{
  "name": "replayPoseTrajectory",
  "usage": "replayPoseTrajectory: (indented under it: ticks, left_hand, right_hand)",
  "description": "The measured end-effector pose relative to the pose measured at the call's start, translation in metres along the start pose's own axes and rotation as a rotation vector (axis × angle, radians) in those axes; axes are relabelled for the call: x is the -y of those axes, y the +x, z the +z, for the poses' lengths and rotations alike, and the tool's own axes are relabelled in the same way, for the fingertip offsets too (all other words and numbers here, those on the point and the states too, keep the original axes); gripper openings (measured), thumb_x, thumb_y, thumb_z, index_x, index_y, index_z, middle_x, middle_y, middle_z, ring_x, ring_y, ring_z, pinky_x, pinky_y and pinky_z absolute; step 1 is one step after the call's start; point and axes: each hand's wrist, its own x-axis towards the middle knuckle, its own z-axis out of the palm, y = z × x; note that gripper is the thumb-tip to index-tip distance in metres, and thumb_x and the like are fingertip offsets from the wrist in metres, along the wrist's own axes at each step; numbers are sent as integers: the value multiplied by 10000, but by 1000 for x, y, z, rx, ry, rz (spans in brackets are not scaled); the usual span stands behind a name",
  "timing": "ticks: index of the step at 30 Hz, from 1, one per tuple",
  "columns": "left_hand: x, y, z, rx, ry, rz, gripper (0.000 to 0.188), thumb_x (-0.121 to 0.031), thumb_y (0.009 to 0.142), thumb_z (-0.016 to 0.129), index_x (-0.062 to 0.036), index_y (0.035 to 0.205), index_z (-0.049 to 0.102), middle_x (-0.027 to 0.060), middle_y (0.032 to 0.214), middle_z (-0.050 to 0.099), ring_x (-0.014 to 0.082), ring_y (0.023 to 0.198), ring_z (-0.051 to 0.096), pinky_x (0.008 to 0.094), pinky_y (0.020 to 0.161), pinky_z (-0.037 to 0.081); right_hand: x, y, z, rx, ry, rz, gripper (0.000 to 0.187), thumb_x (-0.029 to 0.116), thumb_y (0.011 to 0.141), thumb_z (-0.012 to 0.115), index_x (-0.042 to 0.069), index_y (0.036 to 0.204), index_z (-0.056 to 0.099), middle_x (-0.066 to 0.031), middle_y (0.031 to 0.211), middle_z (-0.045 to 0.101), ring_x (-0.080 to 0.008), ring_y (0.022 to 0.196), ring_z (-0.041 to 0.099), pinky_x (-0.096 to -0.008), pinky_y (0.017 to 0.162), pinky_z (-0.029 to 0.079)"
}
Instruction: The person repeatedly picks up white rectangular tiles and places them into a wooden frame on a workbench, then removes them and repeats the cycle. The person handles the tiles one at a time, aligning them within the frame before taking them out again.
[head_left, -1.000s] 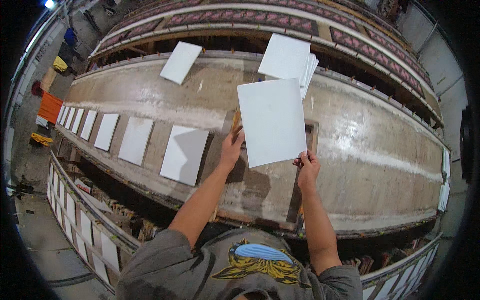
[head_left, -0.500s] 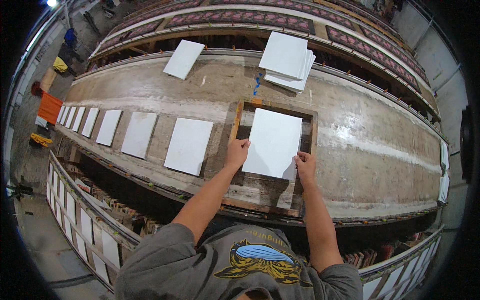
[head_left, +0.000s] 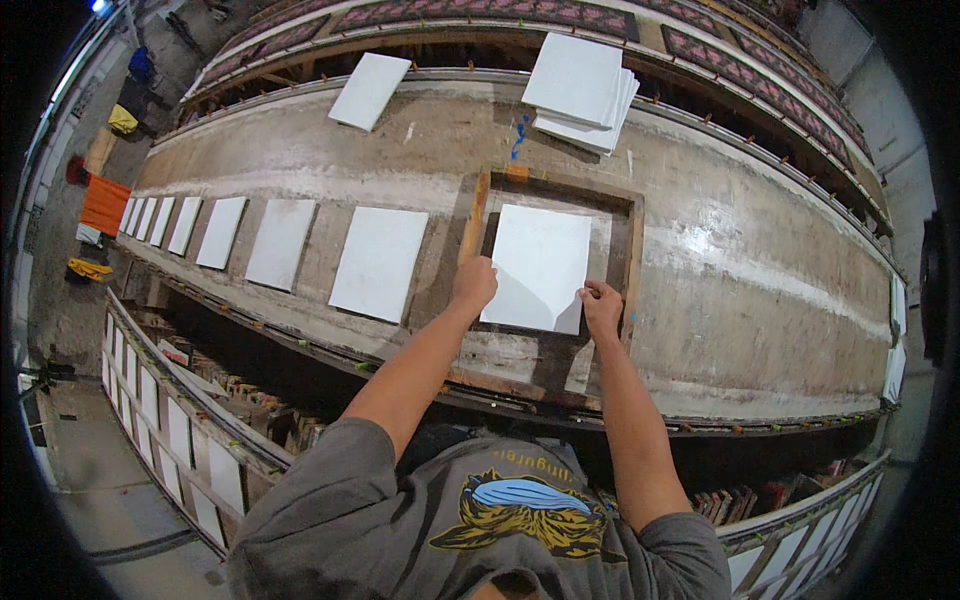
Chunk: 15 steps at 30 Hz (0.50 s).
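Head view. White square tile (head_left: 541,267): lies flat inside wooden frame (head_left: 633,262) on the long table (head_left: 770,300), near its front edge. Left hand (head_left: 473,285): fingers curled, tips on the tile's lower-left corner. Right hand (head_left: 601,304): fingers bent, pinching the lower-right corner. Both forearms extended forward, wrists low. Handling note: seating the tile well likely calls for even pressure at both corners, edges kept parallel to the frame. Also present: row of laid tiles (head_left: 379,262) at left; stack of tiles (head_left: 580,92) beyond.
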Motion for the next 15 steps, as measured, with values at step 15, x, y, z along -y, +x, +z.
replayPoseTrajectory:
  ticks: [15]
  left_hand:
    - [-10,-36,-23,116,85,-13,243,-189,906,700,49,866,725,293,912,705,463,893,708,528,807,568]
  right_hand:
    - [-5,-35,-6,49,-19,50,291,84,824,793,-9,1096,748,-108,852,749,-159,758,689,-306,714,549]
